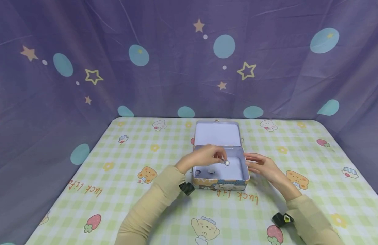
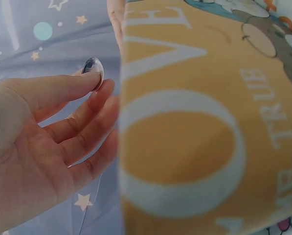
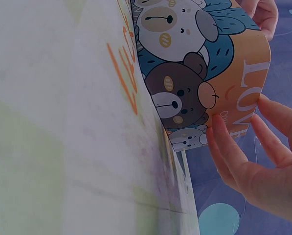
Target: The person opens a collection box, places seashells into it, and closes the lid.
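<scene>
A hinged tin box (image 1: 220, 184) with printed bears on its sides stands on the table, its lid (image 1: 217, 133) raised at the back. My left hand (image 1: 204, 157) is over the tin, pinching a small shiny round disc (image 2: 98, 73) between thumb and fingertips. Inside the tin, a small round piece (image 1: 197, 172) lies at the left, and a pale one (image 1: 211, 170) lies nearer the middle. With fingers fairly straight, my right hand (image 1: 266, 169) touches the right side of the tin. The tin's orange wall hides part of the left fingers in the left wrist view.
A green and white checked cloth (image 1: 164, 211) with cartoon prints covers the table. Behind it hangs a purple curtain (image 1: 176, 78) with stars and dots. Dark wrist cameras sit under both sleeves, the left one (image 1: 186, 188) close to the tin's front left corner.
</scene>
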`<act>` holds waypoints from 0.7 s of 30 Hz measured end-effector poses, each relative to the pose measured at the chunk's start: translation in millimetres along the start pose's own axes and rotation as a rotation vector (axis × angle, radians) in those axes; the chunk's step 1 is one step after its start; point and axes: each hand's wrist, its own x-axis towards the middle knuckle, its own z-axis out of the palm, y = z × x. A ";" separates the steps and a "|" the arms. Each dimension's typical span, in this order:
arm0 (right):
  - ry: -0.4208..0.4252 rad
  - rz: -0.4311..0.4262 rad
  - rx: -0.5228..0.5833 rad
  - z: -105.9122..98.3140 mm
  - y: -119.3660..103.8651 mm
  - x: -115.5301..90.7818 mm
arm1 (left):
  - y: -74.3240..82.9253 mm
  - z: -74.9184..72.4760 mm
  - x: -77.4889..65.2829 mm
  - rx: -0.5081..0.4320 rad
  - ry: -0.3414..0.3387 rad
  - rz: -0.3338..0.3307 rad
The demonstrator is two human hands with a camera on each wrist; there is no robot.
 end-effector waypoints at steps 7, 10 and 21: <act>-0.003 0.003 -0.013 -0.1 -0.4 0.2 | 1.4 2.6 2.2 -0.007 -0.020 -0.002; -0.005 0.001 -0.016 0.0 -0.4 0.4 | 0.7 4.1 2.9 -0.012 -0.031 -0.003; 0.004 -0.002 -0.010 0.7 -0.5 0.5 | -2.9 4.9 -3.6 0.005 -0.027 -0.019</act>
